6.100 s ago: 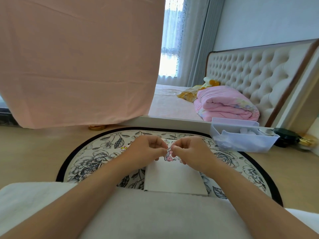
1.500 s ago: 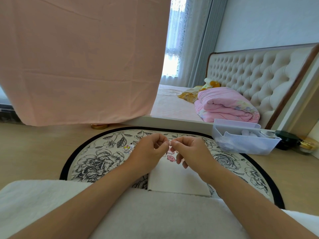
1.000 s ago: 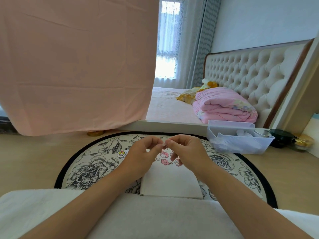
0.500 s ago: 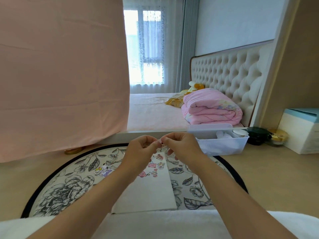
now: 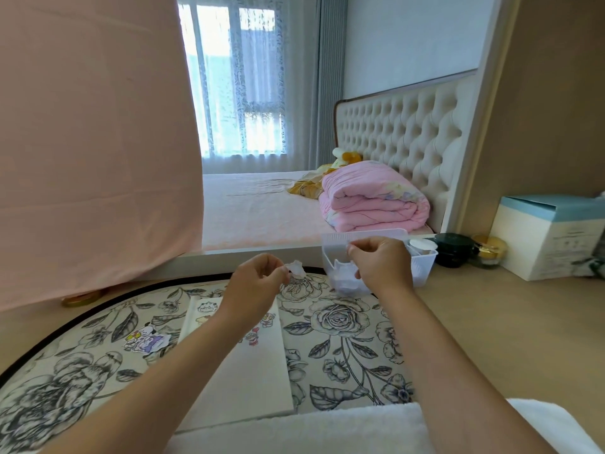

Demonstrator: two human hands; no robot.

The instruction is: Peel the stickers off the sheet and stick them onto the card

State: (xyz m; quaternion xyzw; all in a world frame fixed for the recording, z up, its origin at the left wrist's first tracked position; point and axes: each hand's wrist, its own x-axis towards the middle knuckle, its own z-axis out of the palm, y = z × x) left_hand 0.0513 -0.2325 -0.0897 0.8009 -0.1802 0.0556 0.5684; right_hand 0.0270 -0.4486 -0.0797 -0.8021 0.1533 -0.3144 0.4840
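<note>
Stickers (image 5: 253, 339) — a few small cartoon figures — sit on the far end of the white card (image 5: 248, 381), which lies flat near the middle of the round floral mat (image 5: 343, 326). Just left of the card, a cut-out sticker sheet (image 5: 147, 339) with purple and yellow figures rests on the mat.

The left hand (image 5: 258, 283) is raised over the far end of the card. Its thumb and forefinger pinch a pale scrap (image 5: 296, 267); whether that is a sticker or a bit of backing I can't tell. The right hand (image 5: 383, 263) is apart from it, off to the right, held over a clear plastic bin (image 5: 422, 267). Its fingers are curled and the tips of thumb and forefinger are pressed together — I can't make out whether anything lies between them.

The bin stands at the mat's far right edge with white bits inside. To its right are a dark round jar (image 5: 453, 249), a gold-lidded jar (image 5: 489, 250) and a white-and-blue box (image 5: 550, 237). Farther off, a folded pink quilt (image 5: 373, 199) lies on the bed, and a pink cloth (image 5: 91, 142) hangs on the left.
</note>
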